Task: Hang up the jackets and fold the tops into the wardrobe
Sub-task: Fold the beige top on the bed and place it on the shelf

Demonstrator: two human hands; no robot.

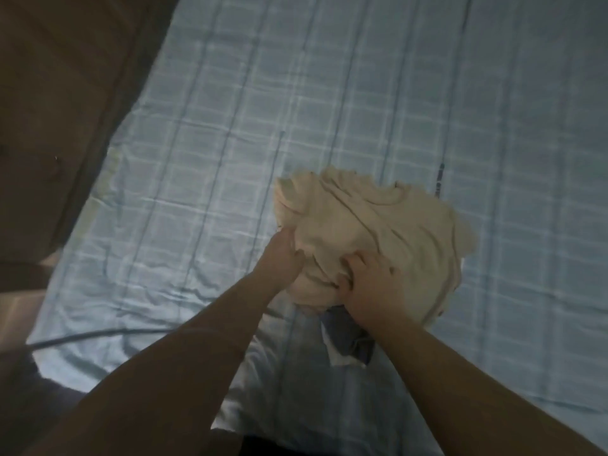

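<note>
Lying in a soft heap on the blue checked bed sheet (204, 133), the cream top (378, 222) sits mostly past the hands and a bit to the right. The left hand (283, 255) grips its left edge. The right hand (368, 287) pinches a fold on the near side, close by. The picture is dim, so this may be the hem or the neck. The top likely needs pulling flat before folding. A dark blue cloth (348, 337) peeks out under the right wrist.

Head camera looks down, seemingly close above the bed (362, 93)
</note>
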